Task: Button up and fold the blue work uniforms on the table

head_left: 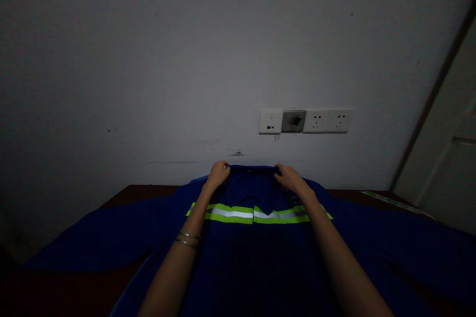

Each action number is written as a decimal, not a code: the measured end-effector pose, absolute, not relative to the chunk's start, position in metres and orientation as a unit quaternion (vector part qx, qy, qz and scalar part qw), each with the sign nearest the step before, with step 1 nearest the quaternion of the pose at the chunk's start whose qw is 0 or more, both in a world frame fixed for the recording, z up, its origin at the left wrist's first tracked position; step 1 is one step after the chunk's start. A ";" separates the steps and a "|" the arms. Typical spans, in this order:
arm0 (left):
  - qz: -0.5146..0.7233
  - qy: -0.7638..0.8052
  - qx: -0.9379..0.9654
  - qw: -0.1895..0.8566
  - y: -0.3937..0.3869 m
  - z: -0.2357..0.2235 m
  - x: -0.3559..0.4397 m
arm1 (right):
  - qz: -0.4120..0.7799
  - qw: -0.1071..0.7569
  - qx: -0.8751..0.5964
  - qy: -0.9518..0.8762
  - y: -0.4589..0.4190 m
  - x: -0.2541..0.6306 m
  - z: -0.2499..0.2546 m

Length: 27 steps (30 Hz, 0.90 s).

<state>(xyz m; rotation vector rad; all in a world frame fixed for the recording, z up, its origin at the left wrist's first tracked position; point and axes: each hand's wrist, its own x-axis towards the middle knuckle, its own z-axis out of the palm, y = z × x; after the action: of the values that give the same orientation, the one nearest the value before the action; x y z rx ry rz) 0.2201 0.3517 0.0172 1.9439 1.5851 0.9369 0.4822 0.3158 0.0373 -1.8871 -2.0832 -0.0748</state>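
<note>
your left hand (217, 175) and right hand (292, 180) are each pinching the collar (253, 170) of the blue hi-vis work jacket (260, 257), which lies flat on the wooden table (141, 192) just below the wall sockets (316, 121), its sleeves (96, 233) spread out, untouched.

White wall sockets (305, 121) sit above a dark wooden table (145, 191) — a pale door (444, 129) stands at right.

Dark table (139, 192) — blue work jacket (256, 252) atop.
</note>
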 end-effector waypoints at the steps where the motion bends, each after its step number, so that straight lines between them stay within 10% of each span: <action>1: 0.340 0.577 0.692 0.270 0.354 0.014 0.221 | -0.013 0.167 -0.660 -0.733 0.316 0.482 0.037; 14: 0.471 0.535 0.477 0.515 0.388 -0.021 0.252 | 0.204 0.406 -0.693 -0.560 0.343 0.459 0.025; 27: 0.530 0.551 0.425 0.485 0.393 -0.042 0.263 | 0.233 0.433 -0.708 -0.507 0.360 0.455 -0.006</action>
<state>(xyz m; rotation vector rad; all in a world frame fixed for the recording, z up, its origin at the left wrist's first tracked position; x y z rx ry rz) 0.2627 0.3934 -0.0416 1.0351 1.3404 1.2893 0.4553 0.3598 -0.0059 -1.7649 -1.2625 0.5815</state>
